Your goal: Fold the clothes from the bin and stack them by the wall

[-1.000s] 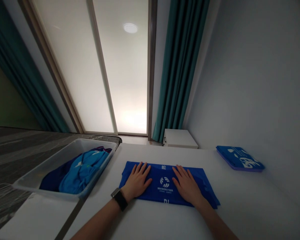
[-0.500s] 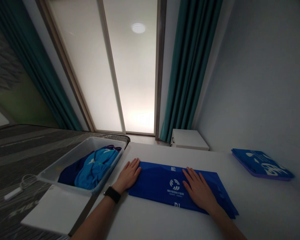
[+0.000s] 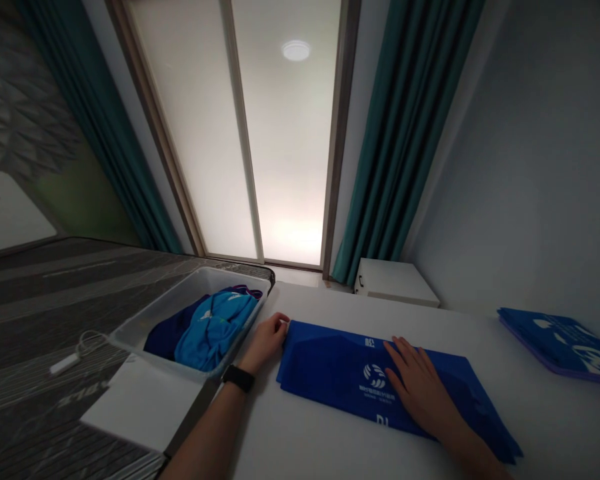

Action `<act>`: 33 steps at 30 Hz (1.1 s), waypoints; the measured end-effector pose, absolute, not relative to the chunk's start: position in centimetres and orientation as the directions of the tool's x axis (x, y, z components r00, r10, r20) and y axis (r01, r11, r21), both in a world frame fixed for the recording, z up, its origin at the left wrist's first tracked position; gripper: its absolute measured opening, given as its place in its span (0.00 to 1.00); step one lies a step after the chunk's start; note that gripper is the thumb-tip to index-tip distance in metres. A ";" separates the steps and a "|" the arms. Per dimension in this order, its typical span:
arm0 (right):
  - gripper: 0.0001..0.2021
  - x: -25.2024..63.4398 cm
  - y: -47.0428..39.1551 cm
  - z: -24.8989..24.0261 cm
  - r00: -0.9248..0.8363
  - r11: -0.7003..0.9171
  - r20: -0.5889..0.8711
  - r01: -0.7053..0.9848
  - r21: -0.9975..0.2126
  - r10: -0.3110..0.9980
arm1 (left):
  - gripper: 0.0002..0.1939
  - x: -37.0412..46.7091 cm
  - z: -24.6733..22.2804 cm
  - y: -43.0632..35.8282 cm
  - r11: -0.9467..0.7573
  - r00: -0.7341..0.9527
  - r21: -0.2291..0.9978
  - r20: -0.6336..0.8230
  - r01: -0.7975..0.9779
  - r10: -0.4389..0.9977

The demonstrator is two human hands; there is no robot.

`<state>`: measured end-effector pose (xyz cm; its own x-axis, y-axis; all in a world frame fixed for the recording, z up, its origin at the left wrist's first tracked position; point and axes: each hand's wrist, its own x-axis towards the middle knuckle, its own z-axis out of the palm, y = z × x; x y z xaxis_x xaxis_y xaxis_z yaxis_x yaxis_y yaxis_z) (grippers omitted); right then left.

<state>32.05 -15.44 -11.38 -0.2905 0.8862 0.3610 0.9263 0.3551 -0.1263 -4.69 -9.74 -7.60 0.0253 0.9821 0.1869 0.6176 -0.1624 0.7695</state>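
A folded blue cloth (image 3: 330, 363) with a white round logo and white lettering lies as a long strip on the white table (image 3: 300, 443). At its far left corner, my left hand (image 3: 270, 339) has its fingers curled in and closed at the cloth's edge; the fingertips are partly hidden. A dark watch band (image 3: 239, 378) is on that wrist. My right hand (image 3: 420, 383) rests flat on the right half of the cloth, fingers stretched out, just right of the logo. The cloth's right end fans out into uneven layers.
To the left stands a translucent plastic bin (image 3: 147, 313) holding blue garments (image 3: 215, 330). A white board (image 3: 143, 403) and a power strip (image 3: 65, 363) lie near it. At the right sits a folded blue stack (image 3: 563, 340). Beyond the table is a white cabinet (image 3: 397, 277).
My left hand has gone from lying flat on the cloth's left end to curled fingers at its corner. My right hand stays flat on the cloth. The view has turned slightly left.
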 end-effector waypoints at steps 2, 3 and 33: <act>0.23 29.3 -16.1 -9.9 -0.394 0.464 0.346 0.873 -0.148 0.852 | 0.10 -4.6 -7.5 -10.3 -0.159 0.037 0.761 0.175 0.629 0.984; 0.23 27.5 -16.5 -9.0 -0.449 0.517 0.328 0.841 -0.159 0.831 | 0.10 -4.5 -7.4 -10.7 -0.159 0.044 0.757 0.170 0.634 0.984; 0.29 15.1 -19.6 -9.0 -0.736 0.767 0.216 0.626 -0.140 0.641 | 0.07 -5.4 -6.3 -20.3 -0.149 0.118 0.379 0.103 0.914 0.988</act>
<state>15.05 -19.58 -9.04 -0.7365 0.6409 0.2165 0.6261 0.7670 -0.1405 -5.43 -20.33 -6.27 0.1178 0.9877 0.1032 0.9135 -0.1485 0.3787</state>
